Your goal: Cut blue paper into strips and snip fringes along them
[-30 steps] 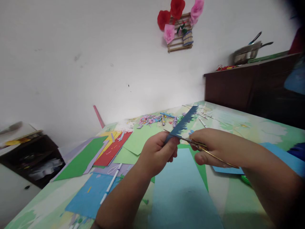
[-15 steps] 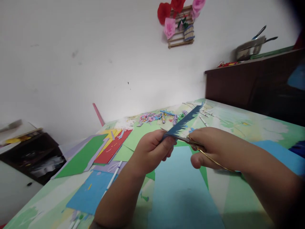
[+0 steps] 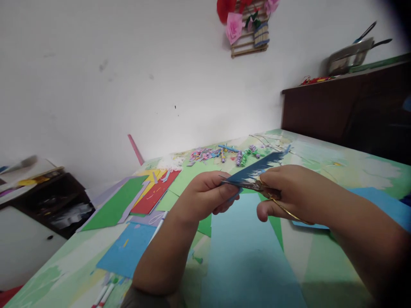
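A dark blue paper strip [image 3: 253,168], fringed along its right edge, is pinched between the thumb and fingers of my left hand [image 3: 212,192]. My right hand [image 3: 279,188] grips a pair of gold-handled scissors [image 3: 257,186]. The blades lie across the strip close to my left fingertips, and one tip pokes out past its left edge. The far end of the strip points up and to the right, over the table. Beneath both hands lies a large light blue sheet [image 3: 247,252].
Green paper [image 3: 115,205], red paper [image 3: 156,192] and a blue sheet [image 3: 128,248] lie to the left. Paper scraps [image 3: 204,155] and curled paper coils [image 3: 245,156] sit at the back. Markers [image 3: 104,295] rest near the front left. A dark cabinet [image 3: 321,102] stands at right.
The view has shifted slightly, so the wall decoration sits higher and further right. The strip's far end leans lower and more to the right. Both hands keep their holds.
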Available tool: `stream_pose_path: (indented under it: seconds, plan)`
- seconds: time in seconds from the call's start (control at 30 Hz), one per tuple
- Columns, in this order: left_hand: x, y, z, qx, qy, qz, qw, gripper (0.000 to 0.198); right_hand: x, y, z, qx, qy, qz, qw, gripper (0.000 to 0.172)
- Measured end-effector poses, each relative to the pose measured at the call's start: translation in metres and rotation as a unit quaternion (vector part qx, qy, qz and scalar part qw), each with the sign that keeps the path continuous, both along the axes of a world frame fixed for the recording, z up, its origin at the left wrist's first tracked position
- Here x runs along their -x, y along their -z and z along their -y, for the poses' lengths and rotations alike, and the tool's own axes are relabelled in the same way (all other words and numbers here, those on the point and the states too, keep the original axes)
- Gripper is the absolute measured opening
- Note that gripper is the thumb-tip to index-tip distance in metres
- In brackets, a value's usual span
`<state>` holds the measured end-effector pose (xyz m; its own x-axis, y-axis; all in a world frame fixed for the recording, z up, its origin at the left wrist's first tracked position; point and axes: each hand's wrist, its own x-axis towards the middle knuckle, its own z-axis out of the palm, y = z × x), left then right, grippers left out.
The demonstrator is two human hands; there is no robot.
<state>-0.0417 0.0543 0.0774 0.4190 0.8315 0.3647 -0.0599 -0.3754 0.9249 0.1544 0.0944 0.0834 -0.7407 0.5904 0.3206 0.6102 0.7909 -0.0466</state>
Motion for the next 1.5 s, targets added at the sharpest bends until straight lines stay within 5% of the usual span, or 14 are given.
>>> stream_pose_path:
  seconds: [0.17,0.43,0.73,0.9,1.03,1.2,1.33,1.5]
  plan:
    - [0.002,0.002,-0.004,0.029,0.04,0.019,0.999,0.026,-0.002,0.0,-0.002,-0.003,0.002,0.0,1.0,0.054]
    - [-0.006,-0.001,0.001,0.029,-0.036,0.024,0.999,0.026,-0.002,0.001,-0.007,-0.009,0.001,-0.022,1.0,0.055]
    - [-0.005,-0.002,0.001,0.055,-0.015,0.031,0.998,0.027,-0.007,0.004,-0.012,-0.016,-0.017,-0.027,0.999,0.052]
    - [-0.007,-0.002,0.004,-0.062,-0.141,-0.039,0.987,0.026,-0.008,0.005,-0.014,0.023,-0.026,-0.018,0.999,0.045]
    - [-0.011,-0.004,0.008,-0.2,-0.245,-0.155,0.936,0.028,-0.006,0.006,-0.013,0.038,-0.03,-0.021,0.999,0.04]
    - [-0.014,-0.005,0.01,-0.282,-0.26,-0.235,0.893,0.027,-0.005,0.006,-0.011,0.04,-0.03,-0.028,0.998,0.039]
    - [-0.013,-0.004,0.01,-0.264,-0.25,-0.227,0.904,0.026,-0.004,0.007,-0.011,0.036,-0.031,-0.025,0.999,0.041]
    - [-0.011,0.0,0.008,-0.177,-0.201,-0.158,0.95,0.027,-0.002,0.006,-0.009,0.013,-0.022,-0.02,0.999,0.046]
